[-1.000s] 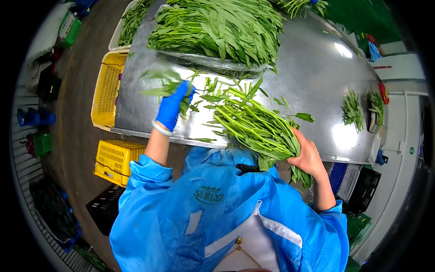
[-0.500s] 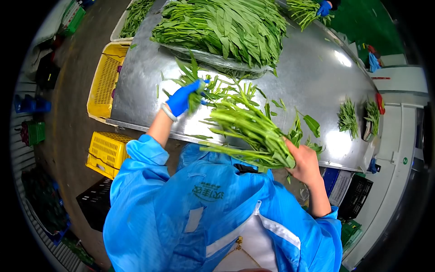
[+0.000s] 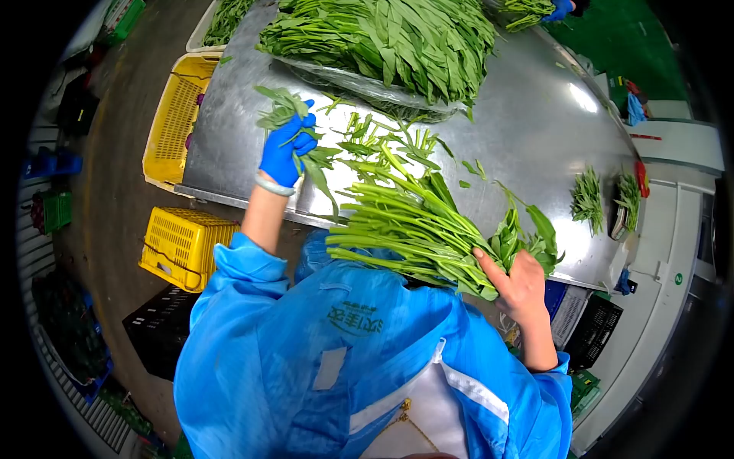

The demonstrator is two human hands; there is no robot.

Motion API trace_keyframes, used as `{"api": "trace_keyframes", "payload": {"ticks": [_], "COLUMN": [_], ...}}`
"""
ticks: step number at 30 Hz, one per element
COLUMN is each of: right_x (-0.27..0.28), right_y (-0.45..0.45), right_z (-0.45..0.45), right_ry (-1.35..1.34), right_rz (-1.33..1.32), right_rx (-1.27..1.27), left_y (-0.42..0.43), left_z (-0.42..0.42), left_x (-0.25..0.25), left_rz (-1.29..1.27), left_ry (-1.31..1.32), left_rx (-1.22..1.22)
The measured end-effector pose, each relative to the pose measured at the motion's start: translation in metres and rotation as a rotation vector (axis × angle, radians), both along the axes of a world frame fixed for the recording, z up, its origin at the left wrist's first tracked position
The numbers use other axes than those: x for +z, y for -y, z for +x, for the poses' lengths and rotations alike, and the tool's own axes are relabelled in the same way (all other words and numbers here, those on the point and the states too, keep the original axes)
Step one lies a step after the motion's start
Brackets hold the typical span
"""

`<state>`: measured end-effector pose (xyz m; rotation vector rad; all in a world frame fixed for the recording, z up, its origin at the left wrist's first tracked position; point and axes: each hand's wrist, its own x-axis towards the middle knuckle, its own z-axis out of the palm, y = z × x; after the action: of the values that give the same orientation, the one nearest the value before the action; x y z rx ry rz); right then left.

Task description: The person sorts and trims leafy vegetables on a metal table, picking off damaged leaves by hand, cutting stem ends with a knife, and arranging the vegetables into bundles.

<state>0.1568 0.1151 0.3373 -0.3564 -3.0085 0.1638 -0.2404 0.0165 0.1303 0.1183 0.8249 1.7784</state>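
Observation:
My left hand [image 3: 287,147], in a blue glove, is closed around a few leafy sprigs [image 3: 281,105] above the table's near left part. My bare right hand [image 3: 517,286] grips a bunch of green stems [image 3: 413,226] near its leafy end, the stem ends pointing left. Loose cut stems and leaves [image 3: 363,141] lie on the metal table between my hands and the big pile. That large pile of leafy greens [image 3: 382,46] rests on clear plastic [image 3: 367,90] at the table's far side.
Yellow crates [image 3: 174,115] [image 3: 180,245] stand left of the metal table [image 3: 527,115], with a black crate [image 3: 159,329] below. Two small bundles [image 3: 587,200] [image 3: 628,199] lie at the right. A co-worker's blue-gloved hand [image 3: 562,9] holds greens at the top right.
My left hand has risen and turned upright with its sprigs. The bunch in my right hand has shifted slightly left and down, its leaves spreading to the right. The co-worker's hand has moved up.

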Motion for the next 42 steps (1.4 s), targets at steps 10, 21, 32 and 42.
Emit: {"api": "trace_keyframes", "payload": {"ticks": [10, 21, 32, 42], "right_x": [-0.010, 0.002, 0.008, 0.001], "right_y": [0.002, 0.006, 0.009, 0.006], "right_z": [-0.008, -0.003, -0.019, 0.004], "right_ry": [0.081, 0.169, 0.162, 0.184], "right_rz": [0.002, 0.152, 0.218, 0.156], "right_rx": [0.069, 0.141, 0.221, 0.096], "left_y": [-0.010, -0.023, -0.049, -0.028], "left_z": [0.088, -0.054, 0.089, -0.024], "left_x": [0.077, -0.037, 0.062, 0.002], "left_rz": [0.463, -0.305, 0.326, -0.542], "left_ry": [-1.655, -1.650, -1.160, -1.490], "left_rx": [-0.460, -0.142, -0.924, -0.018]}}
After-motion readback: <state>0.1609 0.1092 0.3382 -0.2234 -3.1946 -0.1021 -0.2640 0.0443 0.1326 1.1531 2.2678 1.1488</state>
